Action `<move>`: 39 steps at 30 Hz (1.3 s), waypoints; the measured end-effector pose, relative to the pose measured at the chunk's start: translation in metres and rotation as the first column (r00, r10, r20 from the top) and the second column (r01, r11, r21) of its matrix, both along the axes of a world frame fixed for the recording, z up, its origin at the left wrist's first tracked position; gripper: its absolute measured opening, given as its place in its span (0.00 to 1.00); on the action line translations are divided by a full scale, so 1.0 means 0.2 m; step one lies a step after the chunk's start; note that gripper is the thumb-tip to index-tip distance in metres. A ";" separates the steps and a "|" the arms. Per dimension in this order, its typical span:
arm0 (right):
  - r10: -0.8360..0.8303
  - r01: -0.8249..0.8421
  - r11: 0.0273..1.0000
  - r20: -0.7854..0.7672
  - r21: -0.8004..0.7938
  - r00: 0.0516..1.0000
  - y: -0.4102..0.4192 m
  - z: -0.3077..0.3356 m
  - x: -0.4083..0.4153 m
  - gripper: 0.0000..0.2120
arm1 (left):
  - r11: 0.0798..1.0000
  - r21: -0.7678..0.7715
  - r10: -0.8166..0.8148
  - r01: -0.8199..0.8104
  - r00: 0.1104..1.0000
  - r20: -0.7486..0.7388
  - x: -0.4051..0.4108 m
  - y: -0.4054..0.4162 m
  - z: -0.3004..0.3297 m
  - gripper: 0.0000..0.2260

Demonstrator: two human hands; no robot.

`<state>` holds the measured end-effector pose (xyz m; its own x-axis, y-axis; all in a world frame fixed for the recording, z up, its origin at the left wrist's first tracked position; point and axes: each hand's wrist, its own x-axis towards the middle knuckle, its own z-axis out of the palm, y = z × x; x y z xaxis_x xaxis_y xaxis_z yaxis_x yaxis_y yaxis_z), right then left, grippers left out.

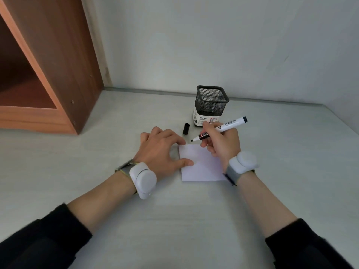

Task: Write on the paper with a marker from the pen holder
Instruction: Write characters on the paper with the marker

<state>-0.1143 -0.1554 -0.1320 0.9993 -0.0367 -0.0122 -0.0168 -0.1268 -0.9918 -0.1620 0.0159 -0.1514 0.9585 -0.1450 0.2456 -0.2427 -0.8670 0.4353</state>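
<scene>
Hands meet over a small square sheet of white paper (202, 164) lying flat on a pale grey tabletop (174, 220). The right hand (221, 144) is curled closed around a white-barrelled marker (219, 129) in a writing grip, uncapped, its dark tip pointing left and down, just above the far edge of the sheet; whether the tip touches anything cannot be told. A barcode label runs along the marker's barrel and a red-and-black band sits near the tip, but the print there is too small to read. The left hand (163, 150) rests spread and empty, palm down, with thumb and forefinger pressing the sheet's left edge.

Just beyond the hands, a short black cylindrical cap (186, 129) lies on the table, left of a square black wire-mesh pen holder (211, 102) standing upright near the far wall. A white paper label wraps the holder's lower part, reading "PEN STAND"; the smaller lines beneath and a red logo beside it are illegible.

Each wrist carries a rounded white device on a grey strap (142, 177), and black sleeves (48, 239) cover the forearms nearest the camera. A reddish-brown wooden shelf unit (64, 65) stands at the far left against a plain white wall (213, 39).
</scene>
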 end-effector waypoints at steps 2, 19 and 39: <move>-0.011 0.015 0.997 0.043 -0.079 0.999 0.01 -0.03 0.01 0.14 | 1.000 0.002 -0.002 0.002 1.000 -0.005 0.01 0.01 -0.01 0.25; 0.081 0.000 0.946 0.234 -0.324 0.969 0.05 -0.11 0.02 0.14 | 0.999 -0.044 0.017 -0.017 1.000 0.009 0.05 0.02 -0.05 0.27; 0.143 -0.038 0.940 0.291 -0.340 0.946 0.05 -0.11 0.02 0.16 | 0.999 -0.046 0.013 -0.015 0.999 -0.044 0.06 0.02 -0.04 0.24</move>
